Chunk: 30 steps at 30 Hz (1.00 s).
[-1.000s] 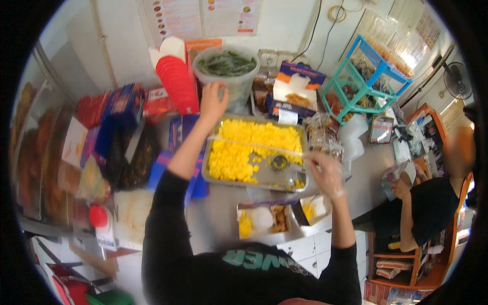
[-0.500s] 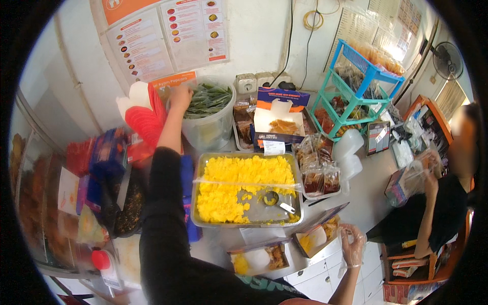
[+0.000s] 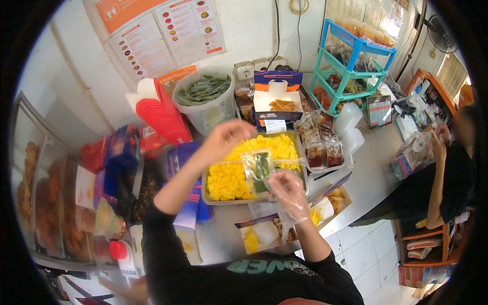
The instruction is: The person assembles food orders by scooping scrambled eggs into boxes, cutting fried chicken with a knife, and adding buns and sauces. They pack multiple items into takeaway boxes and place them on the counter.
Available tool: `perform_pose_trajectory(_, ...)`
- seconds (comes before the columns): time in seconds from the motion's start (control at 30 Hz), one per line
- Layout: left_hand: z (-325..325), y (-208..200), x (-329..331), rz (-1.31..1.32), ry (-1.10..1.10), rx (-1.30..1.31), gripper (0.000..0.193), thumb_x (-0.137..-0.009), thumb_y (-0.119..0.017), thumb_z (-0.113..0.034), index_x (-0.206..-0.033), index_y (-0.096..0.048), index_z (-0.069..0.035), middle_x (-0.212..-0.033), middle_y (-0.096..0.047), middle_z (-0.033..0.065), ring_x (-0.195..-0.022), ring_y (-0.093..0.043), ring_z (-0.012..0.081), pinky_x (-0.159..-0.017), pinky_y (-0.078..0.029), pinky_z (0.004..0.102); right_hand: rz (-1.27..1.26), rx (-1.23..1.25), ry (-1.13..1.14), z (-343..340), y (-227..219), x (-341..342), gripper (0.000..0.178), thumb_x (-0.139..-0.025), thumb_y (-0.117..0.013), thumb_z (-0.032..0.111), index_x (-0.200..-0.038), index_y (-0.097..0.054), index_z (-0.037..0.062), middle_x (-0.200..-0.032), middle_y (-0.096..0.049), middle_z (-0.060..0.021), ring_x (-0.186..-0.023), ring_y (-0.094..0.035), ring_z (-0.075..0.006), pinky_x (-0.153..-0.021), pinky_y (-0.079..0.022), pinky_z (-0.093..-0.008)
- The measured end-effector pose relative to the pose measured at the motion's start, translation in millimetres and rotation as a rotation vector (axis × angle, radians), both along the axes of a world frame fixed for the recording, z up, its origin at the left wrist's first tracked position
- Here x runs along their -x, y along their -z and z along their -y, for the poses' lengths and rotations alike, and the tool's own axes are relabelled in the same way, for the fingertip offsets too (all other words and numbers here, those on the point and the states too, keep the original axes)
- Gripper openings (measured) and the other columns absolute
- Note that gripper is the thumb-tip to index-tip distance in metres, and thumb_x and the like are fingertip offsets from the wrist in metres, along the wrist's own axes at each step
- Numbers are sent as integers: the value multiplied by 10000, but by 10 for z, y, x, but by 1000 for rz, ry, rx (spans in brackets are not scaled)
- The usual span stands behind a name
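Note:
My right hand point(image 3: 287, 189), in a clear plastic glove, pinches a small clear packet with something dark green point(image 3: 262, 169) inside. The packet hangs over the tray of yellow rice point(image 3: 223, 182). To its upper left my bare left hand point(image 3: 229, 139) is lifted above the tray's far left part, fingers loosely stretched and a little blurred, with nothing visible in them. Behind it stands a translucent bucket point(image 3: 211, 113) full of similar green packets point(image 3: 202, 90). Below the tray lie two open meal boxes, one point(image 3: 264, 235) with yellow rice and a white mound, the other point(image 3: 331, 207) partly behind my right wrist.
Red paper cartons point(image 3: 161, 114) and folded blue boxes point(image 3: 183, 162) stand at left, beside a glass case of fried food point(image 3: 51, 203). Sauce packets point(image 3: 317, 147) fill a tray at right. A tiered rack point(image 3: 351, 66) stands behind. Another person point(image 3: 432, 168) works at the far right.
My left hand has come out of the bucket toward me, over the rice tray. My right hand has moved left and up from beside the boxes and now holds a green packet.

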<state>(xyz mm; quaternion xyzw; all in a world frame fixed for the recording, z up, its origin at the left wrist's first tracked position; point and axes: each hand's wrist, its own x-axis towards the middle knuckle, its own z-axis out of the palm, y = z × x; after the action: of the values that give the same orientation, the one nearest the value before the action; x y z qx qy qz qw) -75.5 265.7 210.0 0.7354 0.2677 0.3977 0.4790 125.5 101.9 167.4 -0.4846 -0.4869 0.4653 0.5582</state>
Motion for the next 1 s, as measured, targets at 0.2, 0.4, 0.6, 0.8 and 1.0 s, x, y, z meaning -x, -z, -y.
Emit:
perform_pose_trajectory(0.2, -2436, 342, 734, -669, -806, -419, 253, -881, -654, -237, -1073, -707, -81, -988, -713, 167, -997, -666, 334, -895, -513, 456, -56, 116, 160, 925, 114, -1116, 126, -932, -691, 116, -1023, -669, 32, -879, -669, -29, -747, -644, -113, -626, -528, -233)
perform_pose_trajectory(0.4, -3307, 686, 1163, -975, -705, -476, 193, -793, -631, -105, -961, -719, -66, -1014, -707, 200, -981, -676, 369, -844, -525, 459, 709, 137, 608, 1559, 471, -1995, 109, -805, -683, -50, -882, -726, 14, -905, -713, -113, -855, -680, -212, -738, -549, -352)
perform_pose_trajectory(0.6, -3306, 760, 1187, -1206, -784, -500, 162, -873, -585, -136, -867, -714, -38, -967, -696, 236, -933, -672, 400, -820, -516, 508, 883, -24, 613, 1124, 1114, -1789, 137, -767, -710, -33, -882, -702, 39, -979, -698, -138, -958, -670, -315, -856, -530, -393)
perform_pose_trajectory(0.8, -3071, 559, 1129, -1035, -923, -838, 203, -956, -519, -142, -1048, -625, 5, -1010, -668, 263, -962, -647, 420, -821, -503, 512, 975, -63, 381, 634, 1441, -1791, 224, -731, -654, -55, -923, -715, 44, -987, -701, -137, -969, -664, -340, -866, -524, -407)
perform_pose_trajectory(1.0, -1820, -237, 844, -676, -867, -694, 186, -1011, -514, -157, -1055, -578, 12, -1024, -674, 218, -980, -668, 355, -825, -521, 423, 1236, -80, 294, 815, 1185, -1836, 418, -701, -649, -23, -1065, -726, 168, -1298, -598, -146, -1198, -548, -396, -1009, -433, -516)
